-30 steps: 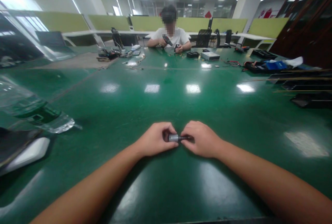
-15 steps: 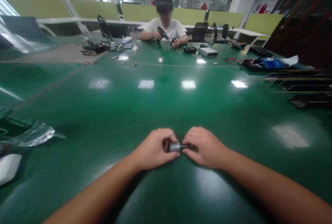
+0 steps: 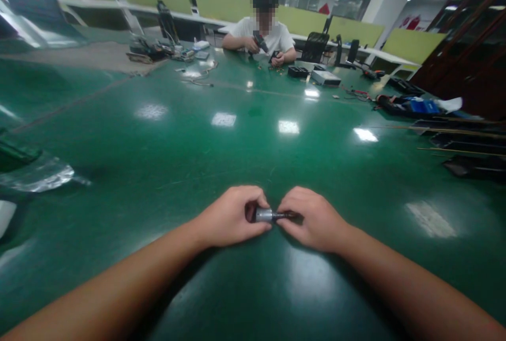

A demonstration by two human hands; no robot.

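Just above the green tabletop (image 3: pixel 221 167), a silver metal cylinder (image 3: pixel 263 215) with a thin dark shaft (image 3: pixel 281 215) lies level between my hands. My left hand (image 3: pixel 233 217) curls around the cylinder, thumb below and fingers above. The dark shaft is pinched by the fingertips of my right hand (image 3: pixel 310 218), and its far end goes into the shadow of that palm. Cylinder and shaft meet in one line in the narrow gap between the two hands. Whether they are one piece I cannot tell.
Across the table a person (image 3: pixel 263 35) in a white shirt holds a power drill (image 3: pixel 260 41). Clear plastic wrapping (image 3: pixel 43 172) lies at left. Cables and electronic parts (image 3: pixel 184 54) sit far left. A blue item in an open case (image 3: pixel 421 105) and black trays (image 3: pixel 450 135) stand at right.
The camera view has tilted and shifted slightly. Both hands keep their hold on the cylinder and shaft, with little movement. The person opposite has turned the drill a little.
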